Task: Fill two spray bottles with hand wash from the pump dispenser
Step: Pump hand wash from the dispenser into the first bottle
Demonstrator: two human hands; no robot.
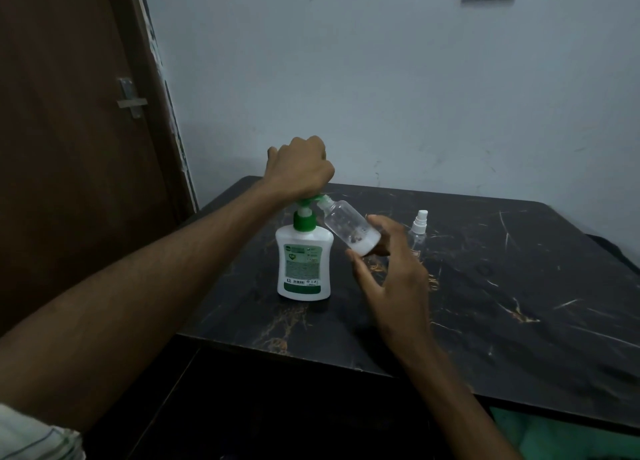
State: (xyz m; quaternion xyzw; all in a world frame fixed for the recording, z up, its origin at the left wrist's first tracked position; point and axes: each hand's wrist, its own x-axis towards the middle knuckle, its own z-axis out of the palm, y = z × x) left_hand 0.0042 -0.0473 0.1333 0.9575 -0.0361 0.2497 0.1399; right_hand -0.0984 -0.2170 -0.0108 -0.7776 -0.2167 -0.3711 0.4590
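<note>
The green pump head of the pump dispenser (303, 259), standing left of centre on the dark table (519, 304), is being pressed by the clenched left hand (298, 169). A tilted open spray bottle (349, 229) is being pinched at its base by the right hand (391, 272), its mouth held at the nozzle. The second spray bottle (418, 233) is standing just right, capped.

The left hand (299, 169) hides the green pump head (306, 201).

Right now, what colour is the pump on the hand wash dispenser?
Green, with a white stem; the pump shows in the head view.
</note>
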